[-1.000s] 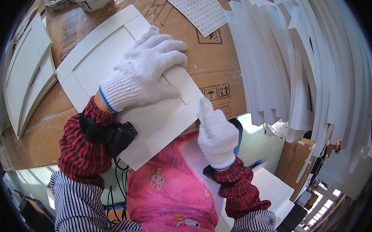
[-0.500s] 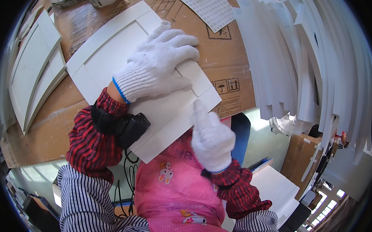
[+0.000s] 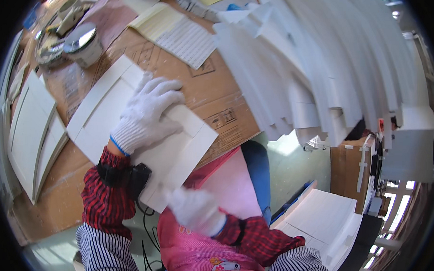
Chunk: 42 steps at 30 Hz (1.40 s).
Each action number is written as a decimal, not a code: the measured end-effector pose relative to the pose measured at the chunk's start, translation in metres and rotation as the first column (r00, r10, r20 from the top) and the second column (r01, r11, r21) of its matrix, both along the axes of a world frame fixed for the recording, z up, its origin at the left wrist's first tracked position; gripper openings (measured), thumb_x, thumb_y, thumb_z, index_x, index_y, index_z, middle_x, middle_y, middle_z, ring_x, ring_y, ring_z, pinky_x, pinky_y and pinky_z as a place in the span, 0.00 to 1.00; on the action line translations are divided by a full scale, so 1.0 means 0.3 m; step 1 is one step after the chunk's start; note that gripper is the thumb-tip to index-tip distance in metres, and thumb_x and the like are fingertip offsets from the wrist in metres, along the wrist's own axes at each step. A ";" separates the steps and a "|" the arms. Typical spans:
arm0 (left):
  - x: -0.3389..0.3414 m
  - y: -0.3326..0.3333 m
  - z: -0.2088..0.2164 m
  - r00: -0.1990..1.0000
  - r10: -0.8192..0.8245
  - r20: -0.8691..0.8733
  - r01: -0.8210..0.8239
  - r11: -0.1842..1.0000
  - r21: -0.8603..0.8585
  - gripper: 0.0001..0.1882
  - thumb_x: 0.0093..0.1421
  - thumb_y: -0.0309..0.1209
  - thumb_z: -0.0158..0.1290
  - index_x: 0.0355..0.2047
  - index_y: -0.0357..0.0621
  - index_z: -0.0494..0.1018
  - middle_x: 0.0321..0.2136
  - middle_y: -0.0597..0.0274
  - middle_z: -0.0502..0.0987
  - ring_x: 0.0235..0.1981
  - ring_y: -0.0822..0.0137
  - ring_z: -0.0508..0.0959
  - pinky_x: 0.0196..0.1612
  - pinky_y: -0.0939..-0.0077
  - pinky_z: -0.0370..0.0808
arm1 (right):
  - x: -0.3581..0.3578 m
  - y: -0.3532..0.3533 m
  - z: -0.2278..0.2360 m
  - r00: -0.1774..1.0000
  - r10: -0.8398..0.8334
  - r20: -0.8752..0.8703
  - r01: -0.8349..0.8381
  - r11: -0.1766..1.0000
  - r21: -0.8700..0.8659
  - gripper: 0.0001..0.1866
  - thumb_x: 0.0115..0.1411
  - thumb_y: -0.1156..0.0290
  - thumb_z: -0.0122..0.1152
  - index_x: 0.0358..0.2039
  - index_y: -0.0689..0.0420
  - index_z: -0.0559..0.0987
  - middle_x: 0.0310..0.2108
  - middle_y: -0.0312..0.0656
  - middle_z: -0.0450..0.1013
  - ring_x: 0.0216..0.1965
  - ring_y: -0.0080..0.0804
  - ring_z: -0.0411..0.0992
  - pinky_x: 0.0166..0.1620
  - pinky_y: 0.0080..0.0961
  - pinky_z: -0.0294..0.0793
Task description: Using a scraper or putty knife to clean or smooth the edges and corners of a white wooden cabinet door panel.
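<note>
A white framed panel [image 3: 194, 130], like a cabinet door, lies at a slant on the cardboard-covered table [image 3: 237, 112], one corner jutting over the near edge. My left hand [image 3: 147, 114], in a white knit glove, rests on its face with the fingers spread. My right hand [image 3: 194, 211], gloved the same way, is at the panel's near lower corner. Motion smears its fingers, so I cannot see whether they hold anything or touch the edge.
More white panels [image 3: 30, 132] lie at the table's left. A tub [image 3: 85, 45] and a printed sheet [image 3: 185, 39] sit farther back. Tall stacked white boards [image 3: 297, 66] crowd the right. Below them, white boards [image 3: 317, 215] lie near a cardboard box [image 3: 348, 170].
My right hand has moved from the panel's right corner, down and left, to its near lower corner. My left hand stays spread on the panel. The view has shifted, showing more of the table's far side.
</note>
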<state>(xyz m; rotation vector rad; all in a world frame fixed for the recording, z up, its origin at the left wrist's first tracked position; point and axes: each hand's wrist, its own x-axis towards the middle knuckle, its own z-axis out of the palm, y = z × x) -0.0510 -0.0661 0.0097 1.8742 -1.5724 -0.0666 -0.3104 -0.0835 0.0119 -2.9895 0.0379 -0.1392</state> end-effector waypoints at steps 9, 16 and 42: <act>-0.016 0.017 0.031 0.999 0.042 0.025 -0.045 0.988 0.146 0.30 0.43 0.36 0.70 0.49 0.46 0.78 0.59 0.53 0.74 0.65 0.47 0.68 0.74 0.44 0.54 | -0.146 -0.087 0.079 0.989 0.024 -0.147 0.010 0.974 0.227 0.19 0.64 0.69 0.52 0.55 0.51 0.78 0.27 0.38 0.69 0.20 0.31 0.74 0.21 0.34 0.72; -0.019 -0.034 0.016 1.000 -0.028 0.000 0.028 0.997 0.069 0.29 0.45 0.33 0.68 0.50 0.43 0.78 0.59 0.49 0.74 0.65 0.46 0.68 0.73 0.46 0.56 | 0.115 -0.292 0.491 0.982 -0.017 -0.187 0.014 1.000 -0.013 0.07 0.63 0.64 0.57 0.37 0.52 0.78 0.26 0.39 0.75 0.23 0.39 0.79 0.24 0.35 0.77; -0.018 0.023 0.075 0.965 -0.049 0.257 0.046 0.999 0.020 0.24 0.49 0.38 0.70 0.44 0.39 0.80 0.47 0.50 0.82 0.49 0.51 0.80 0.55 0.58 0.76 | 0.341 -0.122 0.333 0.966 0.197 -0.166 -0.145 0.949 0.281 0.09 0.63 0.65 0.56 0.40 0.54 0.78 0.27 0.39 0.75 0.23 0.38 0.79 0.24 0.34 0.78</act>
